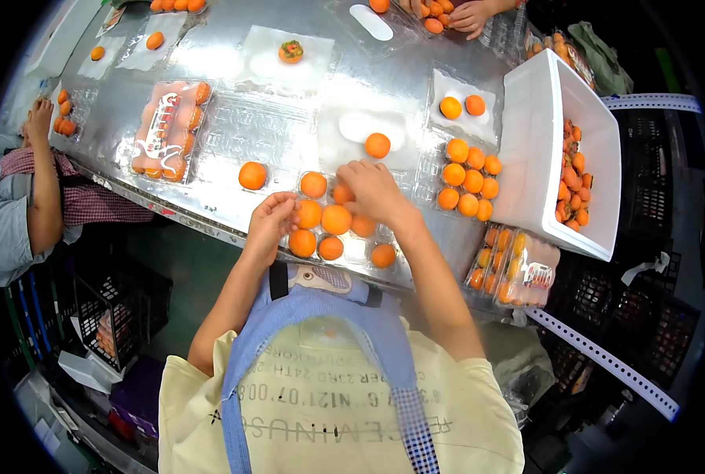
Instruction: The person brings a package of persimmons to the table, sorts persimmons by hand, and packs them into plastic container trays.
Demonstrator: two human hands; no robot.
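1 metal worktable [220, 197], spans most of the upper view. 1 white box [526, 146] at its R end; persimmons inside heaped, no full count poss. 1 clear tray [356, 251] right before the wearer: 8 persimmons visible, hand hides part. 1 filled tray [430, 175] to its R, 9 pcs, 3 x 3. 2 labelled packs nearby: left pack [165, 130] on table, right pack [518, 268] by front of box. R hand [368, 191] over clear tray, fingers & thumb about 1 persimmon [342, 193]; can't tell if clamped. L hand [270, 224] at tray's L edge, thumb & fingertips close tog., can't tell if pinching anything. Loose: 1 persimmon [252, 175] L of tray, 1 persimmon [378, 145] just beyond R hand.
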